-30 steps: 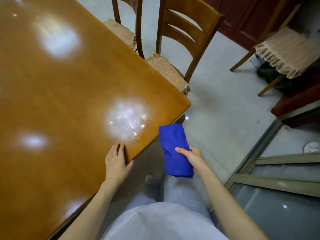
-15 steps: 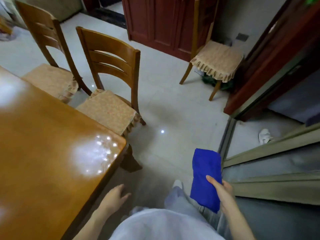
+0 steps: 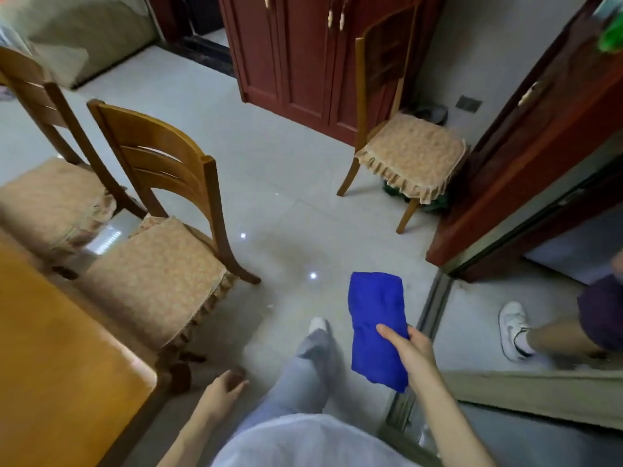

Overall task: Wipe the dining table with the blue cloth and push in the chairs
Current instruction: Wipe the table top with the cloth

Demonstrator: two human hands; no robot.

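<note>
The folded blue cloth hangs over the floor, pinched in my right hand to the right of my leg. My left hand is off the table, loosely curled and holding nothing, beside the table corner. The glossy wooden dining table fills the lower left. A wooden chair with a cushioned seat stands pulled out from the table's side, its seat corner near the table edge. A second like chair stands behind it at the far left.
A third cushioned chair stands apart against the red-brown cabinet at the back. A red door frame and sliding-door track lie to the right. Another person's leg and white shoe are at the right edge. Pale tiled floor lies between.
My view has swung right, away from the tabletop toward the chairs. My left hand has come off the table edge. The cloth stays in my right hand, which moved right.
</note>
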